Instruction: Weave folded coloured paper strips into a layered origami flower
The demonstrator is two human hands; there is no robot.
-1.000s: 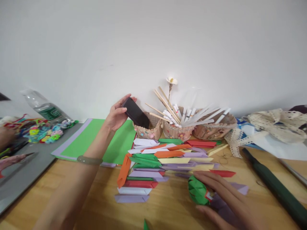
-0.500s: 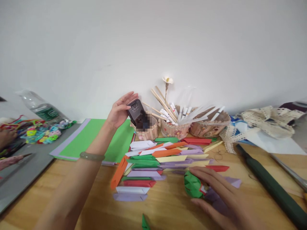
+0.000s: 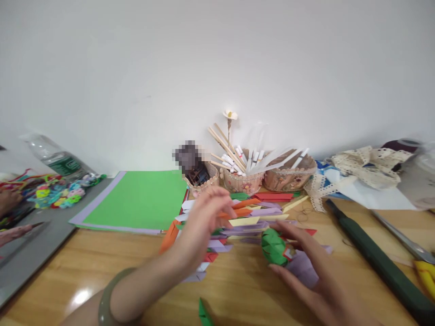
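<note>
My left hand (image 3: pixel 207 217), a bangle (image 3: pixel 110 296) on its wrist, hovers blurred over rows of folded paper strips (image 3: pixel 243 211) in several colours. Its fingers are loosely bent and apart, with nothing seen in them. A green folded-paper ball (image 3: pixel 273 246), with a small red and white piece on its right side, sits between the thumb and fingers of my right hand (image 3: pixel 306 267). Purple paper (image 3: pixel 304 268) shows beneath that palm. A dark phone (image 3: pixel 198 175), partly pixelated, leans in the left wooden basket (image 3: pixel 207 183). One green folded piece (image 3: pixel 204 312) lies at the front edge.
Green paper sheets (image 3: pixel 136 199) lie left, near a bottle (image 3: pixel 61 158) and another person's hand (image 3: pixel 15 235). Behind stand a basket of pens and sticks (image 3: pixel 243 183) and another basket (image 3: pixel 288 176). Lace ribbon (image 3: pixel 370 165), a dark green rod-like tool (image 3: pixel 370 253) and scissors (image 3: pixel 408 242) are right.
My left hand has left the phone, which stays in the basket, and moved down and right over the paper strips. My right hand stays around the green ball.
</note>
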